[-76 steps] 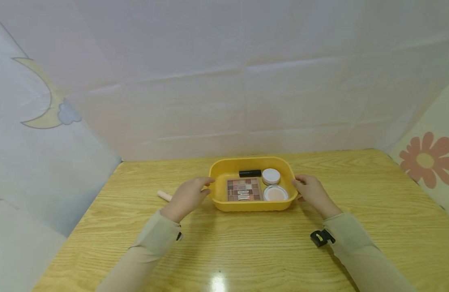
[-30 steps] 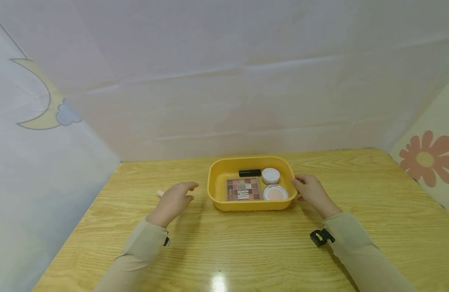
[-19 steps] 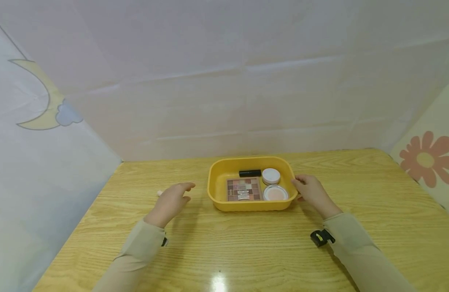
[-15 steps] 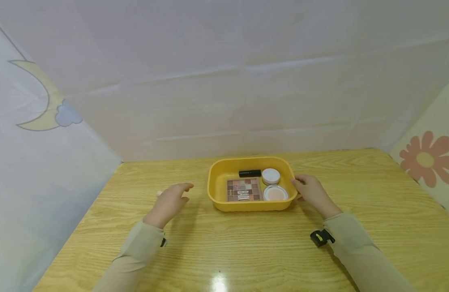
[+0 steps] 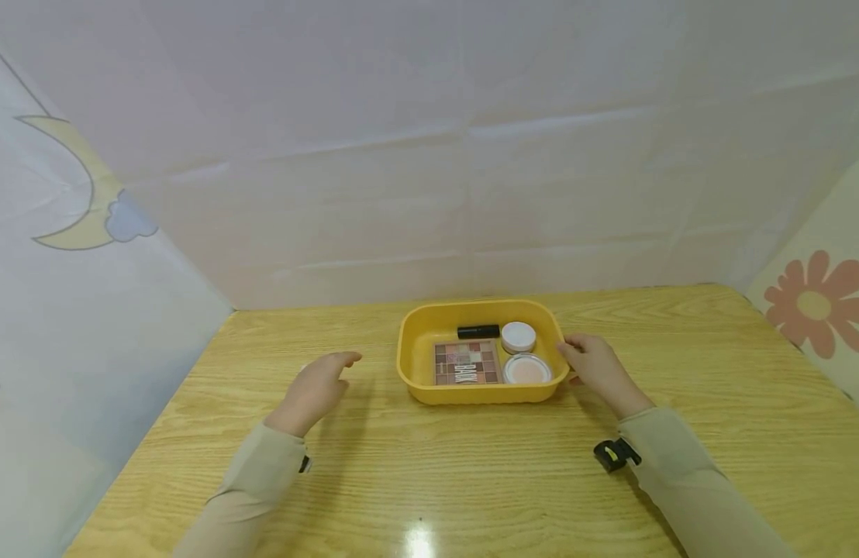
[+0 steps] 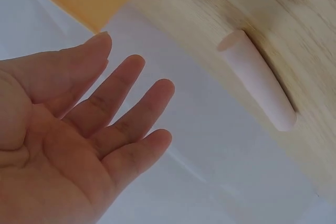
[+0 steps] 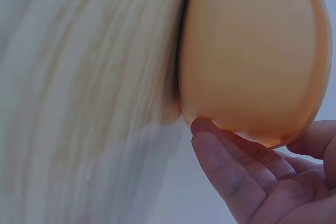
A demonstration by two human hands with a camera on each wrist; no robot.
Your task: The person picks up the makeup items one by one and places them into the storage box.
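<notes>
A yellow tray [image 5: 439, 395] stands on the wooden table, holding an eyeshadow palette [image 5: 466, 362], a black tube [image 5: 478, 332], a white-lidded round container [image 5: 518, 336] and a round compact [image 5: 527, 370]. At the tray's right end, my right hand [image 5: 597, 368] grips the wall, thumb at the rim and fingers against the outside. My left hand [image 5: 311, 395] is apart from the tray on its left, palm bare and fingers relaxed. A pale pink cylindrical tube [image 6: 257, 80] lies on the table near the left fingers; in the head view the left hand hides nearly all of it.
The wooden table [image 5: 471, 488] ends at the back against a pale cloth backdrop [image 5: 374, 194]. More cloth hangs at both sides, printed with a moon [image 5: 74, 147] and a flower [image 5: 813, 306].
My left hand has left the tray's left end and drawn back to the left, covering more of the pink tube in the head view. The right hand has stayed at the tray.
</notes>
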